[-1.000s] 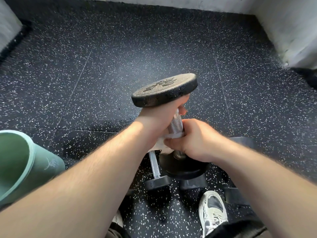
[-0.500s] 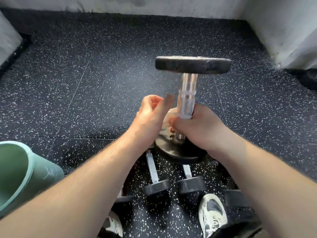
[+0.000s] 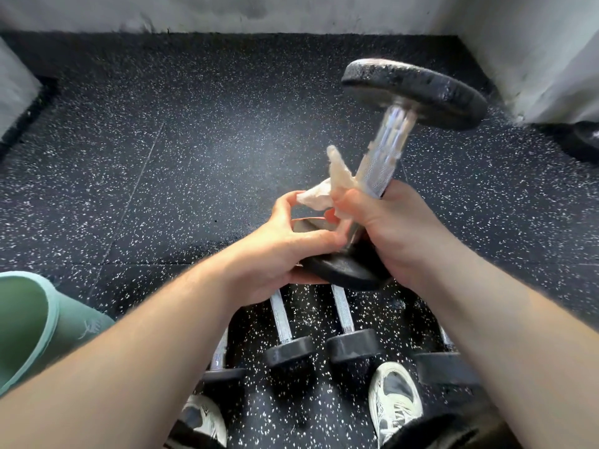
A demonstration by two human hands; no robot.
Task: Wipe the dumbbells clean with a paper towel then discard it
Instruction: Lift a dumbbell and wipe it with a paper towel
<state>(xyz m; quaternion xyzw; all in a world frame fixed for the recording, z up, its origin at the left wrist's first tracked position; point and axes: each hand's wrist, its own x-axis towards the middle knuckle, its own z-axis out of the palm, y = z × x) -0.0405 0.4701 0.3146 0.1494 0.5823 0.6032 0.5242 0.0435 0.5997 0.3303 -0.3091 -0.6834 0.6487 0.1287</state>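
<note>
floor [image 3: 162, 140]: black rubber tiles, white-flecked, seams crossing, soft sheen mid-floor | back wall [image 3: 291, 11]: pale grey, scuffed, meets floor up top | right wall [image 3: 534, 43]: same grey, closing off the far-right corner

The left forearm [image 3: 146, 351] and the right forearm [image 3: 505, 338] are bare down to the left grip [image 3: 278, 254] and the right grip [image 3: 392, 234], with fine hair lying along both (blur softens it near the wrists). On the feet are a left trainer [image 3: 202, 422] and a right trainer [image 3: 393, 403]: low, off-white shoes with grey mesh panels over the toes, thin dark lines curving along the sides and pale laces. Dark trouser cloth [image 3: 447, 432] shows at the bottom edge, just beside the right trainer.
</note>
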